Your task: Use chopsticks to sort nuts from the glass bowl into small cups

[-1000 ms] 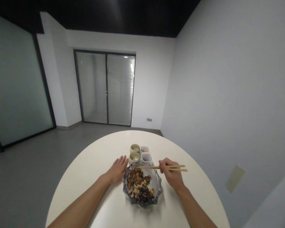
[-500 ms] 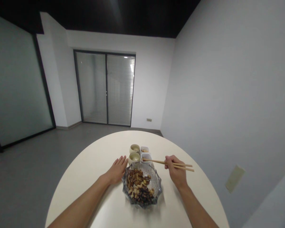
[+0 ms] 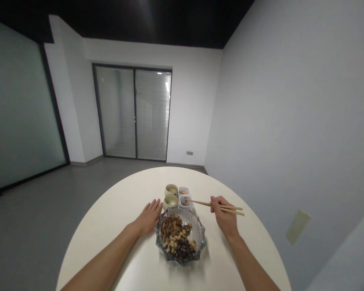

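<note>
My left hand [image 3: 149, 217] lies flat and open on the table, fingers spread, touching the left rim of a faceted glass bowl [image 3: 179, 236] or lying just beside it. The bowl holds mixed nuts and dark seeds [image 3: 176, 238]. My right hand [image 3: 224, 214] grips a pair of wooden chopsticks [image 3: 203, 203] above the table, to the right of the bowl. Their tips reach over the nearer white square cup [image 3: 185, 201], and I cannot tell what they touch. Behind it stands another white square cup [image 3: 183, 190], beside two round beige cups [image 3: 171, 189].
Everything stands on a round cream table [image 3: 109, 214] whose edge curves around the group. Beyond it lie a grey floor [image 3: 48, 210] and a glass door with blinds [image 3: 132, 113]. A pale wall [image 3: 276, 121] rises close on the right.
My right hand has shifted right and away from the bowl, carrying the chopstick tips from above the bowl to the white square cup. My left hand has stayed put.
</note>
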### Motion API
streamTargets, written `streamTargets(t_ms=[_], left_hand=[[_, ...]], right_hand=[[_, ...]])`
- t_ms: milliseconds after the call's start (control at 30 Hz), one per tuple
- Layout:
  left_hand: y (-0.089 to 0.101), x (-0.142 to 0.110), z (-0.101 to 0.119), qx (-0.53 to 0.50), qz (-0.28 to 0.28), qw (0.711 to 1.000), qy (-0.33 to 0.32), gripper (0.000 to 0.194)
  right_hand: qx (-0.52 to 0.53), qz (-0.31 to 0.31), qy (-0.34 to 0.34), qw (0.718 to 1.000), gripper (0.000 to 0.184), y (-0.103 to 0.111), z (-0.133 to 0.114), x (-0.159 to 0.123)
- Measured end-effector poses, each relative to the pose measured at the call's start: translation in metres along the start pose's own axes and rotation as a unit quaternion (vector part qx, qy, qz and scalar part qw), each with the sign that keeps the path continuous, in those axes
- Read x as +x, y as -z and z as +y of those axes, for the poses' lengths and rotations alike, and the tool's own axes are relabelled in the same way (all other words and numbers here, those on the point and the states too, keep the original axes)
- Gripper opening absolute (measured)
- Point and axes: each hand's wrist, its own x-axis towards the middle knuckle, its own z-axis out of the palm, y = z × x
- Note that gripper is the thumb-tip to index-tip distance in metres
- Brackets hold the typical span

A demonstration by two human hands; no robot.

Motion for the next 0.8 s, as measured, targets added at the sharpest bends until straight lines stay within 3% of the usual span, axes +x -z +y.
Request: streamTargets(t_ms=[567,800], left_hand=[[0.0049,-0.0021,0.0031,0.017,-0.013,1.000,-0.002,0.067],[0.0013,-0.0003,0.0010,0.019,-0.014,1.000,0.002,0.066]], right_hand=[[-0.002,-0.016,-0.010,1.000,0.041,0.0006,-0.0019,0.0004],[0.001,0.028,-0.016,0.999,0.044,0.0027,-0.0015,-0.0002]])
